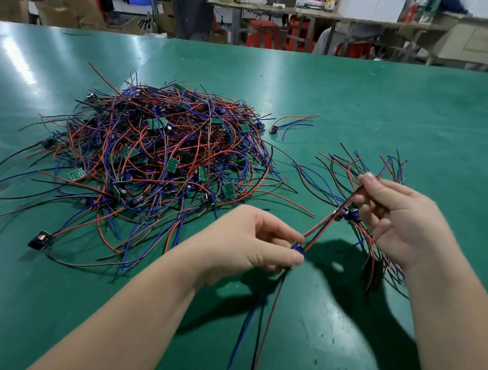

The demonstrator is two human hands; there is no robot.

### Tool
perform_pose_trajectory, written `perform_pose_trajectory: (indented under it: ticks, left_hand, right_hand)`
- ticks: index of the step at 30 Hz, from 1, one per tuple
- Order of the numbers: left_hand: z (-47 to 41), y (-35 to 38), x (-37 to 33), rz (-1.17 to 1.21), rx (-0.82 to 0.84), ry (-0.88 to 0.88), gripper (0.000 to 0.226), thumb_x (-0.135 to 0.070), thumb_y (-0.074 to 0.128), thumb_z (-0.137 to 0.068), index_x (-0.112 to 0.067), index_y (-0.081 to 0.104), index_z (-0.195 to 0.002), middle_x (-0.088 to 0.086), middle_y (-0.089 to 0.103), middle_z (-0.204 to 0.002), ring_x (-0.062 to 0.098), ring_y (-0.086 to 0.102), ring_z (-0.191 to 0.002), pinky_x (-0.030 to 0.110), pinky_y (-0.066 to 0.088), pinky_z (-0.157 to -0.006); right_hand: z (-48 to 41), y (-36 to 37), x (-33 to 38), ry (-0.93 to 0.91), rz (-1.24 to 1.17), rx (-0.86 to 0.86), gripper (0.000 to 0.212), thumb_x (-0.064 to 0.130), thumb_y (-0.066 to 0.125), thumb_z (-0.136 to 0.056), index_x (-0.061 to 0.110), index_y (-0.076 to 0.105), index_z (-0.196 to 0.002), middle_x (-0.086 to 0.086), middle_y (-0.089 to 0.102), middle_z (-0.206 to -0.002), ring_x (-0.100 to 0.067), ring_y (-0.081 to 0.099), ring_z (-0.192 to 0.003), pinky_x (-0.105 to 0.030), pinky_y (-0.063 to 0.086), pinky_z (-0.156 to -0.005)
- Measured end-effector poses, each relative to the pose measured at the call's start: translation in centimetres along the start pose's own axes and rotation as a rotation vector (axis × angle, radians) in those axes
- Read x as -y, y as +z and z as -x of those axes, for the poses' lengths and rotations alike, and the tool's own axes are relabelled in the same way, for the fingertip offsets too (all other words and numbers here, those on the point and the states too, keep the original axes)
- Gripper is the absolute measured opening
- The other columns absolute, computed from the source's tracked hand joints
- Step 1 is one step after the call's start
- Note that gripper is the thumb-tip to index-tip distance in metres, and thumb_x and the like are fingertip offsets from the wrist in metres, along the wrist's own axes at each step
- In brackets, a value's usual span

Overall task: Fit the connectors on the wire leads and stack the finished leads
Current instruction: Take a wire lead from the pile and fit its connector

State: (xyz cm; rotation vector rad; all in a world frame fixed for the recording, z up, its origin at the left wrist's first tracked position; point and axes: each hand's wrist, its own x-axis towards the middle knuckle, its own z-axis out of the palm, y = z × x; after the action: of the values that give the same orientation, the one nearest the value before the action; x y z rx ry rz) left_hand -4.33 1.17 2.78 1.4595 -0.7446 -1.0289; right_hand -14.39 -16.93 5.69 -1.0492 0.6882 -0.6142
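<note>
One red lead slanting up-right

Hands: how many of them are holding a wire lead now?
2. The left hand pinches the lead's blue part near the middle; the right hand pinches its red wire higher up, to the right.

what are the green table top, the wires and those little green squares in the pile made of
Table top: looks like a green rubber or vinyl mat, semi-gloss; ceiling lights smear across it in streaks.
Wires: thin leads in red, blue and black plastic insulation, limp enough to curl and tangle.
Green squares: probably small circuit boards, flat and stiff; too small to be sure.
</note>
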Motion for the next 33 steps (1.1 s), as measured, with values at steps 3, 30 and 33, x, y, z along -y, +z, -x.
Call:
perform_pose_trajectory:
  ticks: [3, 30, 33]
  left_hand:
    - [0.2, 0.1, 0.0, -0.081, 0.064, 0.001, 0.024, 0.004, 0.07, -0.08, -0.011, 0.07, -0.099, 0.0, 0.063, -0.069, 0.006, 0.055, -0.057, 0.014, 0.045, -0.057]
    - [-0.4, -0.8, -1.5, 0.778, -0.413, 0.282, 0.029, -0.024, 0.074, -0.053, -0.021, 0.055, -0.075, -0.009, 0.06, -0.056, 0.0, 0.059, -0.049, 0.012, 0.048, -0.044]
    - [-0.4, -0.5, -1.6, 0.789, -0.437, 0.365, 0.031, -0.017, 0.074, -0.051, -0.015, 0.056, -0.077, -0.005, 0.063, -0.06, 0.003, 0.063, -0.054, 0.013, 0.051, -0.051]
  right_hand:
    - [-0.2, -0.4, 0.0, -0.02, 0.013, -0.028, 0.01, 0.01, 0.07, -0.079, 0.009, 0.06, -0.077, 0.0, 0.06, -0.051, -0.005, 0.057, -0.041, -0.01, 0.039, -0.035]
    - [2.0, 2.8, -3.6, 0.079, -0.102, 0.667, 0.058, 0.039, 0.093, -0.042, 0.011, 0.076, -0.089, -0.007, 0.069, -0.071, -0.011, 0.062, -0.057, -0.018, 0.053, -0.058]
    - [1.8, 3.9, -4.0, 0.123, -0.24, 0.366, 0.039, 0.041, 0.073, -0.058, 0.01, 0.07, -0.082, 0.0, 0.065, -0.059, -0.005, 0.058, -0.047, -0.015, 0.05, -0.047]
